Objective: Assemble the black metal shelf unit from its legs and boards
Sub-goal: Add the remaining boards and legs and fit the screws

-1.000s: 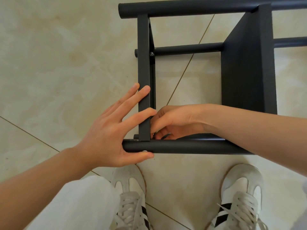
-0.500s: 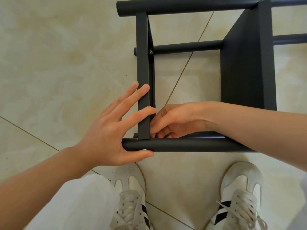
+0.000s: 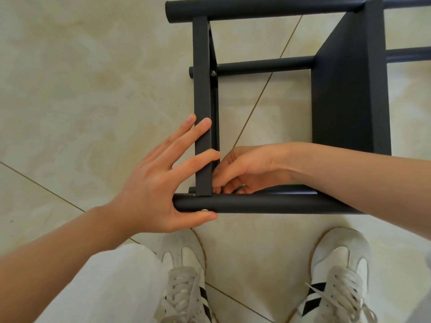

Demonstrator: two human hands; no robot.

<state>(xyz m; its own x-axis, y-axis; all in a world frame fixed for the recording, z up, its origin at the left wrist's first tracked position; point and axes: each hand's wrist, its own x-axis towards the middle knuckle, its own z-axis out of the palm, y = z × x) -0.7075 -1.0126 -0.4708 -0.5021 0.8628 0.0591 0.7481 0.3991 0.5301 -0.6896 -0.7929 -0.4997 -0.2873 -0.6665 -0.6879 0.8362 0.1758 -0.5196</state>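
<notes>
head view: my left hand point(image 3: 154, 185) lies flat, fingers straight and spread against the edge of the end board point(image 3: 202, 85), thumb along the near leg point(image 3: 268, 203) beside a small silver screw head point(image 3: 204, 210). my right hand point(image 3: 245, 169) reaches in just right of that board, fingers curled into the corner where board meets leg; i cannot tell whether they pinch anything. the black shelf unit point(image 3: 279, 7) lies on its side on the tiled floor point(image 3: 93, 78), with a second board point(image 3: 349, 85) beyond my right forearm.
</notes>
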